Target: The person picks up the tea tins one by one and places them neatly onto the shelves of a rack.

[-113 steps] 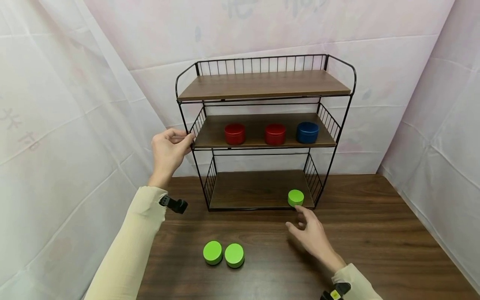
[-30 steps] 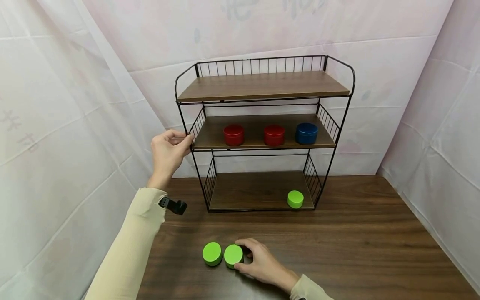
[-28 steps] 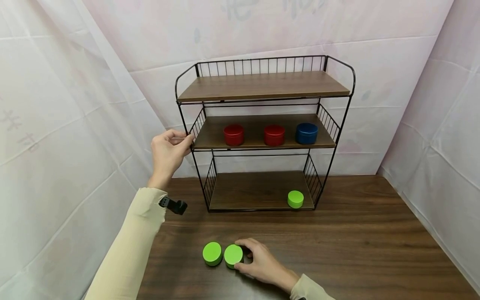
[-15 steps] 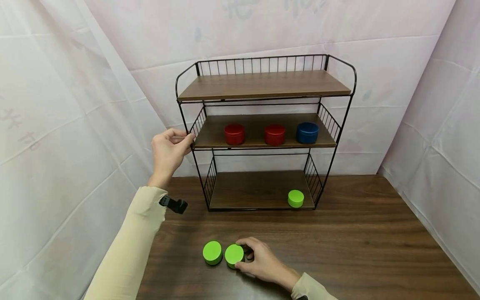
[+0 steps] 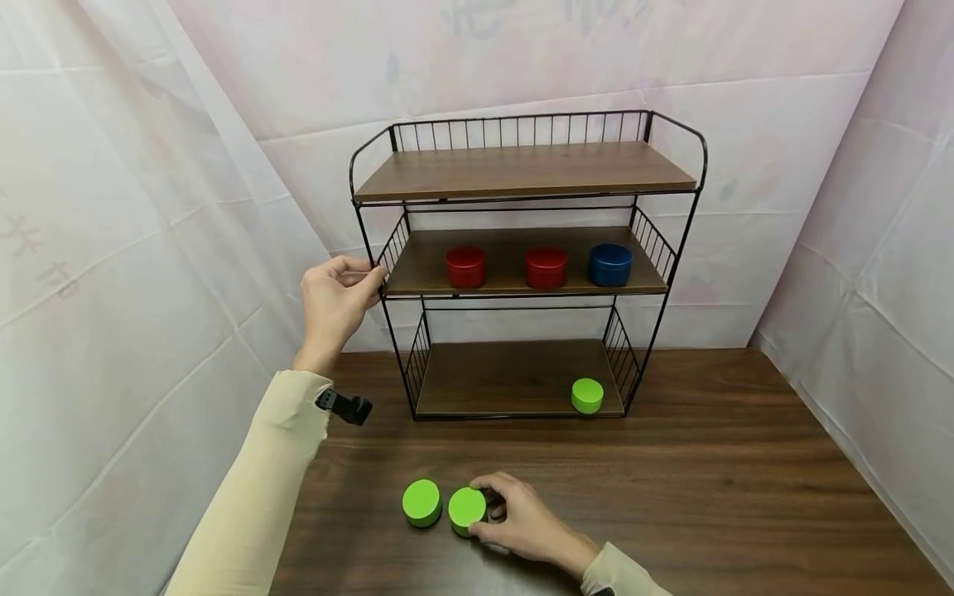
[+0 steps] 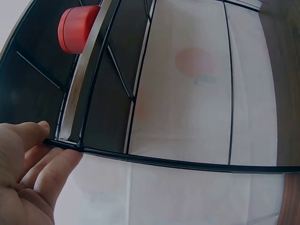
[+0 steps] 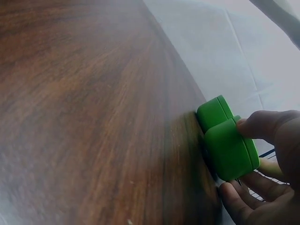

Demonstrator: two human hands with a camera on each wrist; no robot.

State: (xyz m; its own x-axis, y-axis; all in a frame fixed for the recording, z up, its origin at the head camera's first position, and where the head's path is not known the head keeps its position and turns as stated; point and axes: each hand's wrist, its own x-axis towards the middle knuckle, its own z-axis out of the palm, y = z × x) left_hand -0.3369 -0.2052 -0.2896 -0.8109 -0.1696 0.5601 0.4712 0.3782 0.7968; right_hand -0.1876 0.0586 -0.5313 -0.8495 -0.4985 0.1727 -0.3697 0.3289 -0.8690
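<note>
My left hand (image 5: 335,302) pinches the left front post of a three-tier wire shelf rack (image 5: 522,170), level with its middle board. In the left wrist view, thumb and fingers (image 6: 58,173) lie on either side of the black wire. Down on the table, my right hand (image 5: 525,521) holds a round green tin (image 5: 467,511) between thumb and fingers. The right wrist view shows this lidded tin (image 7: 229,150) close against the tabletop. Just left of it sits a second green tin (image 5: 421,503). Another green tin (image 5: 587,396) is on the bottom board, front right.
Two red tins (image 5: 465,267) and a blue tin (image 5: 610,265) stand in a row on the middle board. White cloth (image 5: 842,207) hangs behind and at both sides. The brown wood table (image 5: 730,463) extends to the right of the rack.
My right hand has gone from the green tin on the bottom board to a green tin on the table, which has lately shifted very slightly right. The left hand has stayed put.
</note>
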